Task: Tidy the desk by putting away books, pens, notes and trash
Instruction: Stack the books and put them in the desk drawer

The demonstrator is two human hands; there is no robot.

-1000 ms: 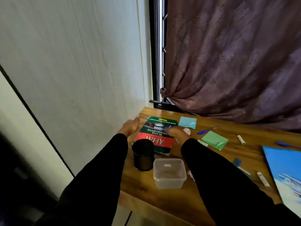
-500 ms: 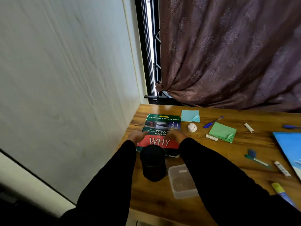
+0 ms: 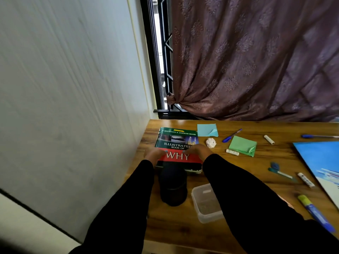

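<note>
Since a second ago: both hands have drawn back from the far part of the book's cover to its near, red band, and the book now lies squarer in the desk's left corner

Near: clear plastic tub (image 3: 206, 203), lidless, beside a black cylindrical pen cup (image 3: 173, 187), which stands just before the book's near edge. Yellow-capped blue marker (image 3: 314, 212) at the near right of the desk (image 3: 238, 173)

Middle: left hand (image 3: 156, 154) and right hand (image 3: 197, 151), fingers laid fairly flat on the book (image 3: 177, 142), fingertips pointing inward toward the word WHY; they press or rest on it and do not look curled round any edge, though the thumbs are hidden

Book: thick bound volume with a glossy cover, lying flat, close to the wall. Judged stiff and fairly heavy, its cover likely slick; best taken by both long side edges or under the spine, fingers beneath and thumbs on top, not slid by the cover alone. The pen cup crowds the near edge, so lifting from the sides seems safer

Farther: crumpled white paper ball (image 3: 211, 143) just right of the book; green sticky notes (image 3: 242, 145), blue sticky notes (image 3: 207, 130), blue pen (image 3: 232, 135), all light and loose

Far: brown curtain (image 3: 256, 61) behind the desk
</note>
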